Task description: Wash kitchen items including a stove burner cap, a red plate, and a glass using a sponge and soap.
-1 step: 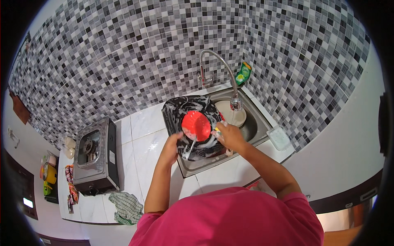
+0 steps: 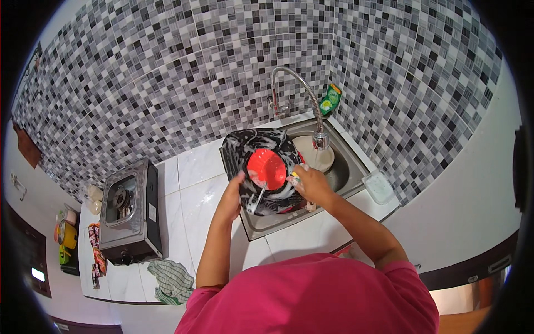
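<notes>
Left hand [image 2: 229, 199] meets a black, foam-streaked tray [image 2: 236, 147], its grip unclear; right hand [image 2: 312, 185] curls closed around a yellow sponge [image 2: 295, 175]. Between the fingers, a red fluted bowl [image 2: 269, 165] rests on the soaped, still unrinsed tray.

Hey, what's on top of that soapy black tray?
A red bowl, with white suds around it. A slim pale thing crosses the bowl's near edge; I can't tell what. The part of the black tray beneath the bowl is covered.
</notes>
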`<state>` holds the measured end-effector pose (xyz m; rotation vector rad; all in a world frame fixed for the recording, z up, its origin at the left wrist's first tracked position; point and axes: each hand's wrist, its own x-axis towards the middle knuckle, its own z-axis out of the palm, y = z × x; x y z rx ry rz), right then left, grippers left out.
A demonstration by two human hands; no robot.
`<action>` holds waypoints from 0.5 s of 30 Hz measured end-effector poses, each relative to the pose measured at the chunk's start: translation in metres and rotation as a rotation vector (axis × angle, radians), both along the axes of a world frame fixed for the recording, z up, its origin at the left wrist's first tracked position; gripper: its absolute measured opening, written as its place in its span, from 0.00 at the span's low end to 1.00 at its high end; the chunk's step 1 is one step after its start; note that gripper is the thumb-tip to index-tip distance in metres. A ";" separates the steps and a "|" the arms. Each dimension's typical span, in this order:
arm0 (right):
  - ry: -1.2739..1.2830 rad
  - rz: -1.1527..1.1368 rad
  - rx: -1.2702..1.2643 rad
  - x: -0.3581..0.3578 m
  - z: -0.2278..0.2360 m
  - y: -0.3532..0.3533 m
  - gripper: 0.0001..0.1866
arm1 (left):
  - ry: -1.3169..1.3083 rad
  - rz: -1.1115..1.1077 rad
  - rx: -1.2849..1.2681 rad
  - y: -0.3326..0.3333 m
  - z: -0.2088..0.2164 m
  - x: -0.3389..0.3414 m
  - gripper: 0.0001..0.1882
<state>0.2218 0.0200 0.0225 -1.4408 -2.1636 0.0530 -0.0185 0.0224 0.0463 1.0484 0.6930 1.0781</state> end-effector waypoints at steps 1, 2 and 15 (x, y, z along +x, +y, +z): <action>0.050 -0.018 0.001 -0.003 0.000 -0.002 0.15 | 0.004 0.002 0.069 0.005 -0.002 0.000 0.32; 0.049 -0.016 0.003 -0.007 -0.002 0.000 0.15 | -0.073 -0.015 0.067 0.006 -0.005 0.001 0.35; 0.642 -0.057 0.046 -0.068 -0.011 -0.009 0.09 | 0.086 0.378 0.133 -0.017 -0.037 0.069 0.20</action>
